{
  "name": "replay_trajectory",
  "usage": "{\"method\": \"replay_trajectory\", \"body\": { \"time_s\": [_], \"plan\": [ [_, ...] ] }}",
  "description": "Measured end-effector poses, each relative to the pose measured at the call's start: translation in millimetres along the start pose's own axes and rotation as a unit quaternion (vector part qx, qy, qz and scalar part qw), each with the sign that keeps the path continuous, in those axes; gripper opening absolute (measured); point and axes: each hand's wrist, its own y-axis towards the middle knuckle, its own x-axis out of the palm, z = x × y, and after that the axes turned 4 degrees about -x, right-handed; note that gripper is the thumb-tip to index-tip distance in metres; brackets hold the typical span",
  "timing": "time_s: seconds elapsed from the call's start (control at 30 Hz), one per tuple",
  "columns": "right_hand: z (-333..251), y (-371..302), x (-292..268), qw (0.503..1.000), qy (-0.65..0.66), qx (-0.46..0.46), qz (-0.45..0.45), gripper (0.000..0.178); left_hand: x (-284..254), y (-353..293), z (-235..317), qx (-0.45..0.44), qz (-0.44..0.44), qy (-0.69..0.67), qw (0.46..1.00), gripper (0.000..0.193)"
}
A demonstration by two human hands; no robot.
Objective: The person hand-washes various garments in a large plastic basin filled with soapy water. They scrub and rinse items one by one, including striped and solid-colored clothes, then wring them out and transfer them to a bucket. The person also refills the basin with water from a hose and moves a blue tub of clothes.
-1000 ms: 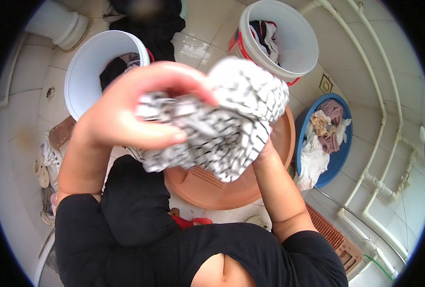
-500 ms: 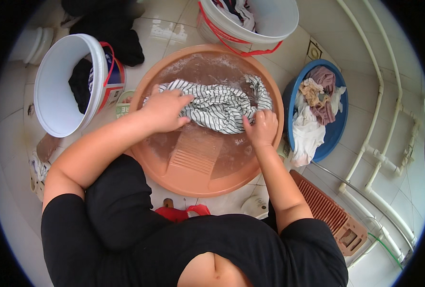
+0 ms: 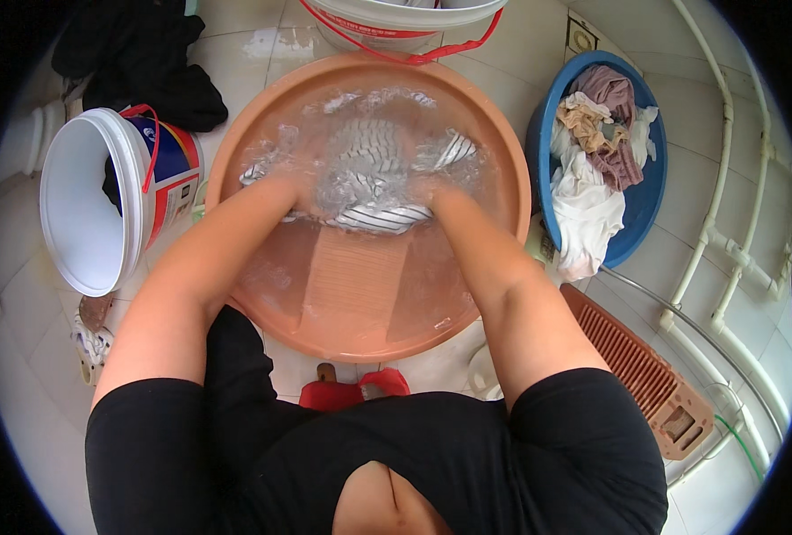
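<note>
A large orange-brown basin [image 3: 513, 187] of cloudy water stands in front of me. In it lies a white garment with dark stripes [image 3: 378, 218], mostly sunk beneath splashing, bubbly water. My left hand [image 3: 305, 192] is pushed into the water at the garment's left side. My right hand [image 3: 431, 188] is down in the water at its right side. Water and foam hide the fingers of both hands, so their grip does not show. A ribbed washboard slope [image 3: 356, 272] is moulded into the basin's near side, under the water.
To the right stand a blue tub [image 3: 650, 214] of pale and mauve laundry and a brown washboard [image 3: 632, 366]. White pipes [image 3: 721, 196] run along the wall. At left is a white bucket [image 3: 84, 245], with black clothes [image 3: 160, 76] behind it. Another bucket [image 3: 378, 36] stands beyond the basin.
Both hands have gone from the top of the striped garment down into the water, moving closer together. The garment has sunk and the water now splashes. My view has shifted a little.
</note>
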Motion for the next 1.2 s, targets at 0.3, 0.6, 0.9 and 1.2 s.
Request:
{"method": "replay_trajectory", "body": {
  "time_s": [0.3,0.6,0.9,1.2],
  "plan": [
    [-55.8,-102.0,-29.8,0.737,0.592,-0.164,0.283,0.063,-37.9,29.4,-15.9,-0.191,-0.142,-0.318,0.918,0.088],
    [-26.6,-182.5,-55.1,0.908,0.327,-0.148,0.216,0.063,-129.7,-36.4,34.7,0.079,-0.315,-0.520,0.790,0.047],
    [-7.7,-92.4,24.3,0.739,0.342,0.007,0.580,0.044,-103.4,-58.1,19.4,-0.075,-0.152,-0.826,0.537,0.049],
    [-47.4,-89.6,26.1,0.950,-0.041,0.020,0.310,0.086,-15.9,-34.1,-13.1,-0.131,-0.146,0.002,0.981,0.075]
  ]
}}
